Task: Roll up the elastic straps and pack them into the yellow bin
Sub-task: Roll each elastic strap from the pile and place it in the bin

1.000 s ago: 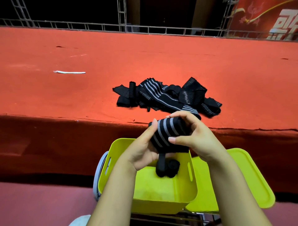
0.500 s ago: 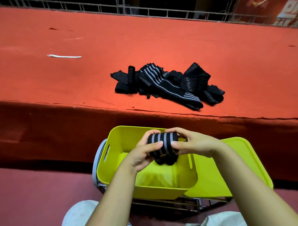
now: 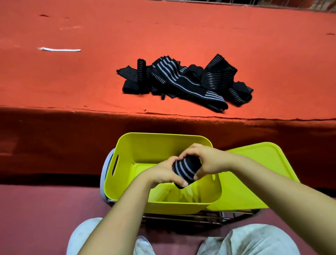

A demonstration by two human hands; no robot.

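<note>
Both hands, left [image 3: 163,173] and right [image 3: 209,160], I keep wrapped round the black grey-striped rolled elastic strap [image 3: 186,170], preventing unrolling above the yellow plastic bin [image 3: 127,151].

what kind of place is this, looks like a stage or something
Probably the front edge of a carpeted stage or platform: a raised red carpeted surface with a dark drop-off front, and metal railing along its far edge. The yellow bin sits below it on a wire rack.
</note>
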